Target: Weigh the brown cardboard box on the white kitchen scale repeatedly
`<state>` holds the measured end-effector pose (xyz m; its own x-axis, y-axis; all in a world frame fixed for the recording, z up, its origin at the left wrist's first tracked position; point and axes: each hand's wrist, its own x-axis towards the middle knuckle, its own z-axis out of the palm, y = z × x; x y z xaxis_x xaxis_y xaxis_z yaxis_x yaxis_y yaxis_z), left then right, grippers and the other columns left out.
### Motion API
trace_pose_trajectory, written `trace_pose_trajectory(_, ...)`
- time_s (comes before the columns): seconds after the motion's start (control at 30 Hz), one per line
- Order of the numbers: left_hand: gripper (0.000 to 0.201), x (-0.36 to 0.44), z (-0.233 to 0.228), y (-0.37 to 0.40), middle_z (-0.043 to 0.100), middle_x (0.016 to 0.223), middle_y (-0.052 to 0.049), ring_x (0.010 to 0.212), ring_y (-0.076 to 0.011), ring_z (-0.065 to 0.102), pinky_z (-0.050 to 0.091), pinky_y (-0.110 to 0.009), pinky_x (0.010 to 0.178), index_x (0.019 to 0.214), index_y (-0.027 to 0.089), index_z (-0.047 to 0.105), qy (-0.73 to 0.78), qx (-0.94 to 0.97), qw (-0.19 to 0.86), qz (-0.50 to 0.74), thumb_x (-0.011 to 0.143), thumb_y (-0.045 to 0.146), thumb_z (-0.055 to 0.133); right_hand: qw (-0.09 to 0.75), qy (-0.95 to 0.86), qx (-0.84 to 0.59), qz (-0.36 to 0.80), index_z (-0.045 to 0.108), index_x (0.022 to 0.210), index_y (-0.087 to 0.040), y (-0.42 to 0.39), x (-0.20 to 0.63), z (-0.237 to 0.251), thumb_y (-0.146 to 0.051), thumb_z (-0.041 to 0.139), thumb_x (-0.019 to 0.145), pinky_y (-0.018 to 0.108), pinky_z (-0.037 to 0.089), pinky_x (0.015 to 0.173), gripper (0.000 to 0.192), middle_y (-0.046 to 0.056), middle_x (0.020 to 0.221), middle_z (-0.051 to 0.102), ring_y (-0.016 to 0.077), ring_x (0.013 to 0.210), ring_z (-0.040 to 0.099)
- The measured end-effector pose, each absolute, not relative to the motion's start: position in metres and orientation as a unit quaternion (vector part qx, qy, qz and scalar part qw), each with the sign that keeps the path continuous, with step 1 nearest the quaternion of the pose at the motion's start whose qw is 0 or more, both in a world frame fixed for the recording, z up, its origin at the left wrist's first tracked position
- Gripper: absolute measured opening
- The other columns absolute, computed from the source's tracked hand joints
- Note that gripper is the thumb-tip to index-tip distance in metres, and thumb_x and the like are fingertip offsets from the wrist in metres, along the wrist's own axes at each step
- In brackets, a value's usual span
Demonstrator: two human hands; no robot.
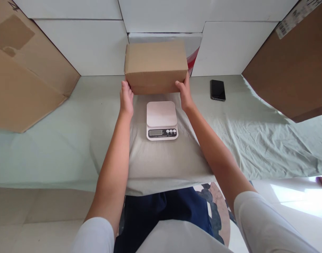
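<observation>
A plain brown cardboard box (155,65) sits closed at the far middle of the cloth-covered table (58,140), just behind a small white digital kitchen scale (162,120). My left hand (126,98) presses against the box's lower left side. My right hand (185,94) grips its lower right side. Both arms reach straight forward on either side of the scale. Nothing rests on the scale's platform. Whether the box rests on the table or is lifted slightly cannot be told.
A black phone (217,90) lies face up to the right of the box. Large cardboard boxes lean at the left (21,70) and right (295,66). White foam boxes (97,38) stack along the back wall.
</observation>
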<state>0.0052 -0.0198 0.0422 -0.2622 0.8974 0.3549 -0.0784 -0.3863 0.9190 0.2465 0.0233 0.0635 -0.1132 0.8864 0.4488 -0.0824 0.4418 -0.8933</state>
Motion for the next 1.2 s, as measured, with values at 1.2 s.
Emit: trace_pose_trajectory(1.2, 0.078, 0.03, 0.009, -0.16, 0.041, 0.173, -0.002, 0.166, -0.0311, 0.027, 0.025, -0.047, 0.137, 0.159, 0.04, 0.045, 0.406, 0.588, 0.351, 0.605, 0.094, 0.081, 0.035, 0.523, -0.609, -0.336, 0.493, 0.04, 0.149, -0.043, -0.1, 0.299, 0.017, -0.054, 0.06, 0.08, 0.048, 0.035, 0.136, 0.073, -0.007, 0.168, 0.043, 0.0271, 0.163, 0.032)
